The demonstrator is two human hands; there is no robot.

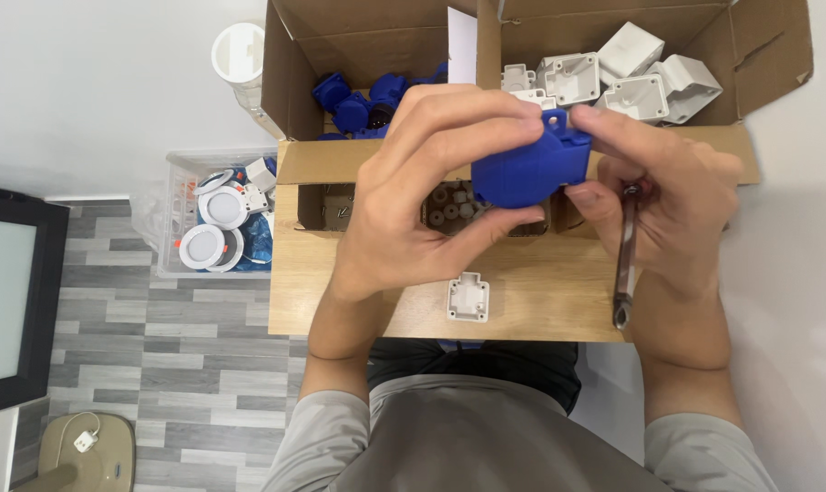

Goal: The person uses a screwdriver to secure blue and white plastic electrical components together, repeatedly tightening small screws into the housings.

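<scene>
From the head camera, looking straight down: the left hand point(413, 196) is wrapped around a blue plastic housing point(527, 169), with its fingers curled over the top edge and its thumb pressed under the lower side, so the piece is gripped firmly and held up above the counter point(340, 292). The right hand point(672, 205) meets the same housing from the other side. Its thumb and forefinger pinch the small tab at the housing's upper right corner, and the remaining fingers are closed around a screwdriver point(625, 260), whose shaft hangs down along the palm with the tip pointing toward the person's body. The housing thus sits between the two hands, touching both, over the middle of the counter.

Below the hands, a small white plastic base point(467, 297) lies flat on the wooden counter near its front edge, apart from either hand. Just behind the hands stand small open cardboard trays point(326, 205); the one partly hidden under the housing holds small grey parts. Further back is a large cardboard box point(522, 55), divided in two: more blue housings point(358, 100) fill the left compartment and white boxes point(627, 77) the right. On the floor to the left is a clear plastic bin point(180, 196) with round white lamp fittings point(214, 228).
</scene>
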